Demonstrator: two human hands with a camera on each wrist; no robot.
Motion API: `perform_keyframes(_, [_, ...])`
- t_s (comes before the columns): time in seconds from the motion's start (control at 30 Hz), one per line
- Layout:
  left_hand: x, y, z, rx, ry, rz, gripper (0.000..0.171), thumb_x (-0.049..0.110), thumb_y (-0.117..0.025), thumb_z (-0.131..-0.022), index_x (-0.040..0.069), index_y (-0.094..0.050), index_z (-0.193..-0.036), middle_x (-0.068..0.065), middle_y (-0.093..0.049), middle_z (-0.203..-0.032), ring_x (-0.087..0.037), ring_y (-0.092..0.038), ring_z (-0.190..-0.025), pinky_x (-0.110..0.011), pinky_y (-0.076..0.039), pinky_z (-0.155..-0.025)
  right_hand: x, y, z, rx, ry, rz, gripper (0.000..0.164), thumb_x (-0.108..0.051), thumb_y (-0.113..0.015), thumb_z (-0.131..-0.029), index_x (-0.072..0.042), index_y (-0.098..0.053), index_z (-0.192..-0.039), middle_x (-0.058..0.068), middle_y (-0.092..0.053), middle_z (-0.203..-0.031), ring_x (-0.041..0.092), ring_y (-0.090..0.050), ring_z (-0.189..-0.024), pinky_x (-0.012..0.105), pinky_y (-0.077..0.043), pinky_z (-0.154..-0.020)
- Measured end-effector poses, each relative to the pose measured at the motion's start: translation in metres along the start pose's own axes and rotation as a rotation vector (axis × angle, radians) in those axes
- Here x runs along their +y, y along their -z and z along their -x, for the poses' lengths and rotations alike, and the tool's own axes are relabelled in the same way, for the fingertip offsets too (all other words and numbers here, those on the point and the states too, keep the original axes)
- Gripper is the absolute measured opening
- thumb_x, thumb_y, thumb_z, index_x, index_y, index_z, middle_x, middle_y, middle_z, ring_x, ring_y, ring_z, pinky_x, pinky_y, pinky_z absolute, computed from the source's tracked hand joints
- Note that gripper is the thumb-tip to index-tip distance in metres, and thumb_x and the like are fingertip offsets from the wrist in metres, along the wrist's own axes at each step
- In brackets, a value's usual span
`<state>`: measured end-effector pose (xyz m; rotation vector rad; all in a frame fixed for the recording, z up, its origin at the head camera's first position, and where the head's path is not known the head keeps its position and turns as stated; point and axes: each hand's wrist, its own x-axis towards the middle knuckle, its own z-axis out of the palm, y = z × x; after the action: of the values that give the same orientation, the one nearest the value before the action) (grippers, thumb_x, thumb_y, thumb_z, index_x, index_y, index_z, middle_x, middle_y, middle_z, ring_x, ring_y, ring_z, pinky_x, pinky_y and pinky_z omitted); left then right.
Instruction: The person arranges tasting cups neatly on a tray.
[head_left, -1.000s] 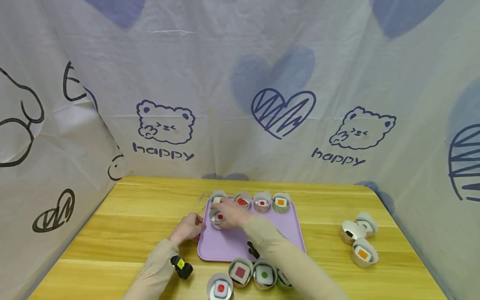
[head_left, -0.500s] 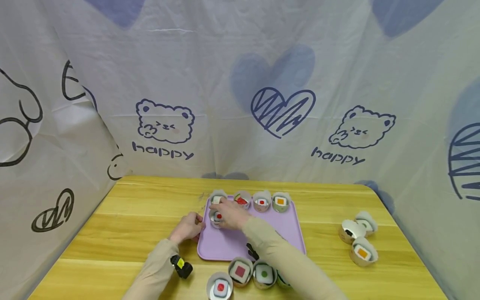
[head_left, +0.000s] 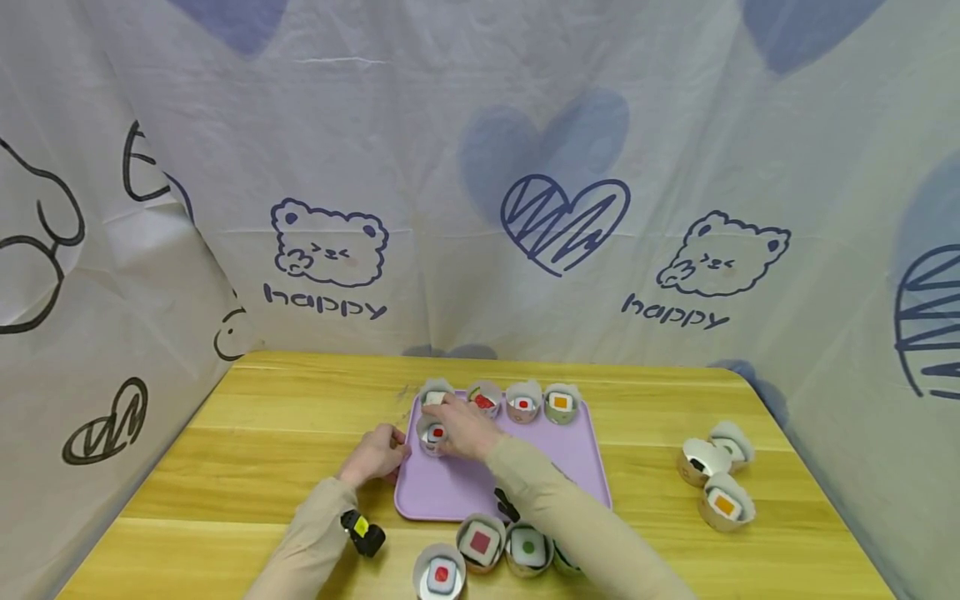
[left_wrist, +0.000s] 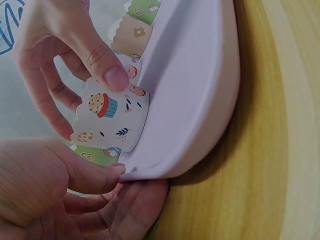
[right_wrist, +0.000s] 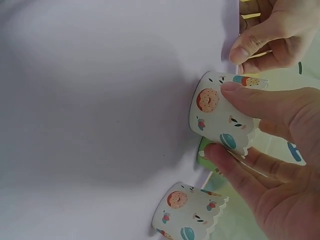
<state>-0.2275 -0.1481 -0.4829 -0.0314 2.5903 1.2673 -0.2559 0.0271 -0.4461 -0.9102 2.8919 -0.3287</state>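
Note:
My right hand (head_left: 468, 427) grips a white paper baking cup (right_wrist: 220, 112) printed with a muffin and doughnuts. The cup stands upright on the left part of a lilac tray (head_left: 442, 496), and a white block with a red centre (head_left: 438, 433) sits inside it. Thumb on top and fingers beneath, my left hand (head_left: 372, 457) pinches the tray's left rim. Just behind the held cup is a green cup (left_wrist: 97, 154), partly covered by my right hand in the head view. Along the tray's back edge stand more filled cups, one with a red piece (head_left: 486, 403).
Several filled cups stand before the tray, including one with a dark red square (head_left: 482, 543); my right sleeve (head_left: 573, 521) partly covers another. Three cups cluster at the table's right, one with an orange square (head_left: 725, 505). A printed curtain (head_left: 450, 250) hangs behind the wooden table (head_left: 247, 467).
My right hand and the held cup shift very slightly, so the red centre shows a little more. My left hand keeps its place on the tray rim.

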Motion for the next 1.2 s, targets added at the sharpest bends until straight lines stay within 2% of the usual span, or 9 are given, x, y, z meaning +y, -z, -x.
perform_keyframes(0.37, [0.002, 0.000, 0.001, -0.005, 0.011, -0.005, 0.018, 0.001, -0.055, -0.097, -0.012, -0.055, -0.110, -0.021, -0.065, -0.087, -0.020, -0.068, -0.064, -0.034, -0.061, -0.057, 0.001, 0.002, 0.003, 0.020, 0.017, -0.043, 0.063, -0.015, -0.082, -0.083, -0.010, -0.057, -0.141, 0.013, -0.057, -0.143, 0.031, -0.058, -0.129, 0.050, -0.049, -0.109])
perform_keyframes(0.6, [0.002, 0.000, 0.002, -0.007, 0.009, 0.001, 0.020, 0.001, -0.055, -0.097, -0.012, -0.054, -0.111, -0.022, -0.065, -0.088, -0.020, -0.068, -0.064, -0.034, -0.062, -0.058, 0.004, 0.005, 0.007, 0.030, 0.014, -0.037, 0.066, -0.019, -0.084, -0.082, -0.011, -0.056, -0.141, 0.012, -0.060, -0.140, 0.030, -0.059, -0.126, 0.047, -0.053, -0.103])
perform_keyframes(0.87, [0.002, 0.000, 0.002, -0.010, 0.004, 0.010, 0.022, 0.001, -0.054, -0.097, -0.014, -0.054, -0.113, -0.023, -0.065, -0.090, -0.021, -0.069, -0.065, -0.035, -0.062, -0.059, 0.005, 0.007, 0.010, 0.030, -0.023, -0.080, 0.074, -0.023, -0.085, -0.079, -0.010, -0.052, -0.144, 0.013, -0.056, -0.146, 0.031, -0.053, -0.135, 0.048, -0.047, -0.111])
perform_keyframes(1.2, [0.001, 0.000, 0.002, -0.005, 0.006, 0.013, 0.021, 0.001, -0.055, -0.097, -0.013, -0.055, -0.112, -0.022, -0.066, -0.088, -0.022, -0.070, -0.065, -0.035, -0.062, -0.059, 0.007, 0.014, 0.017, 0.048, -0.024, -0.117, 0.072, -0.026, -0.084, -0.081, -0.009, -0.053, -0.144, 0.014, -0.056, -0.147, 0.036, -0.049, -0.139, 0.053, -0.041, -0.116])
